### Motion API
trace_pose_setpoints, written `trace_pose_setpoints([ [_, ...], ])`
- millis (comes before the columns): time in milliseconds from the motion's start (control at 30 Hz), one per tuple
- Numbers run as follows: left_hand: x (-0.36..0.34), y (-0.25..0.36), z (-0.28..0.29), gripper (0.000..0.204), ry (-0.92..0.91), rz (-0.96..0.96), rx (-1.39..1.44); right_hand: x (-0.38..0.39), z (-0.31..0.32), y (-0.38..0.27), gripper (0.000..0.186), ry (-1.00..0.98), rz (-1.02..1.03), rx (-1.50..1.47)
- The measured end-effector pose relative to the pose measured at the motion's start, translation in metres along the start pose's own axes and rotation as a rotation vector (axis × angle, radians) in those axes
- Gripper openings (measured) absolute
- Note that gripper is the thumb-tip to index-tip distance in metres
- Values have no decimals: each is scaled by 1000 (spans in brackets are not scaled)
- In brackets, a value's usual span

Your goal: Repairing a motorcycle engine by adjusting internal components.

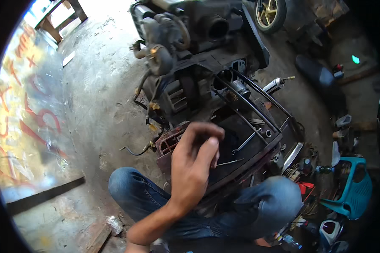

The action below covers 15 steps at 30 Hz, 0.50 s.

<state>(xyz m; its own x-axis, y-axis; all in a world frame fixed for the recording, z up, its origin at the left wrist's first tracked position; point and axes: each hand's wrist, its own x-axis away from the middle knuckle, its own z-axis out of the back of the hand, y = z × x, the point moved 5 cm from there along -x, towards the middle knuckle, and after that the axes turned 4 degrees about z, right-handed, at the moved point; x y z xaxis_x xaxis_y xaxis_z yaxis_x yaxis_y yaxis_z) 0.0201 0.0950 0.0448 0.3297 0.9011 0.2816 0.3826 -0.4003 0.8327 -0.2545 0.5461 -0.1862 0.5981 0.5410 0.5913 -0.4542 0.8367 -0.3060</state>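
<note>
My left hand (pixel 191 166) is raised over a dark flat panel (pixel 234 135), its fingers curled and thumb close to the index fingertip; whatever it may hold is hidden. Just to its right, a thin metal rod (pixel 231 162) and a wrench (pixel 245 143) rest on the panel, with a ring-shaped metal piece (pixel 268 133) farther right. Above the hand, a grimy engine assembly (pixel 185 92) shows an open bore, hoses and metal tubes, with a hanging cable (pixel 133 154) at its left. My right hand is out of sight.
My knees (pixel 278 198) flank the lower panel. At right are a teal plastic piece (pixel 356 185), a black seat (pixel 316 76), bottles (pixel 291 240) and scattered parts. A yellow-rimmed wheel (pixel 270 12) stands at the back; a graffitied wall (pixel 25 105) and wooden bench (pixel 59 21) are left.
</note>
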Motion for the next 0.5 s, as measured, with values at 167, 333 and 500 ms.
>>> trace_pose_setpoints([
  [167,-62,2,-2,22,24,-77,-272,6,47,-8,45,51,-37,31],
  [333,-81,-9,10,28,-57,-95,-342,28,141,-78,47,260,-68,-150],
  [500,-94,-22,15,32,-98,-130,-360,72,218,-261,31,553,419,-754],
])
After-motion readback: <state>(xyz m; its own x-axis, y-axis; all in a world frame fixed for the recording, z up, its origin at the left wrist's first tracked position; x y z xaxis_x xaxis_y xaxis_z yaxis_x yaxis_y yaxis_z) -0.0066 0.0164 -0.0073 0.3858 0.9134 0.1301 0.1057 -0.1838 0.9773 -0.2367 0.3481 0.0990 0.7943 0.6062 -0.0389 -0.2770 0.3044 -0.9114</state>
